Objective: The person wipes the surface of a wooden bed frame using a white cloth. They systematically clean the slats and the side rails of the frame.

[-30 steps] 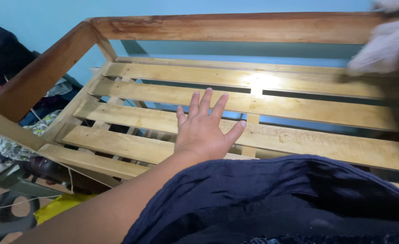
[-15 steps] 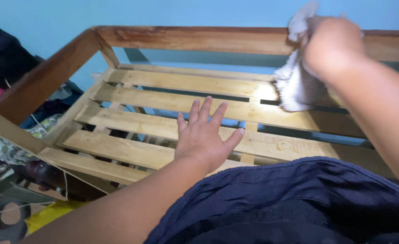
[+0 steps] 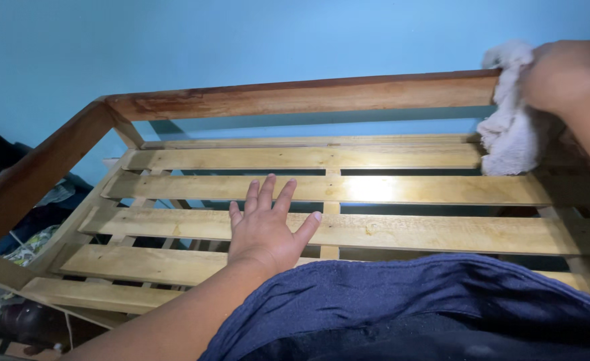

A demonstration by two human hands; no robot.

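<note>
A wooden bed frame (image 3: 295, 97) with pale slats (image 3: 402, 190) stands against a blue wall. My left hand (image 3: 265, 224) lies flat on a slat near the front, fingers spread, holding nothing. My right hand (image 3: 562, 73) is at the upper right, closed on a white cloth (image 3: 509, 130). The cloth hangs down against the reddish-brown top rail at its right end and over the back slats.
Dark blue fabric (image 3: 415, 307) fills the lower foreground. Clothes and patterned cloth (image 3: 21, 251) are piled at the left beside the frame's side rail (image 3: 37, 170). Gaps between the slats show dark space below.
My right hand with the cloth has moved right and up, from the back slats to the right end of the top rail. The view has tilted up; my left hand stays on its slat.
</note>
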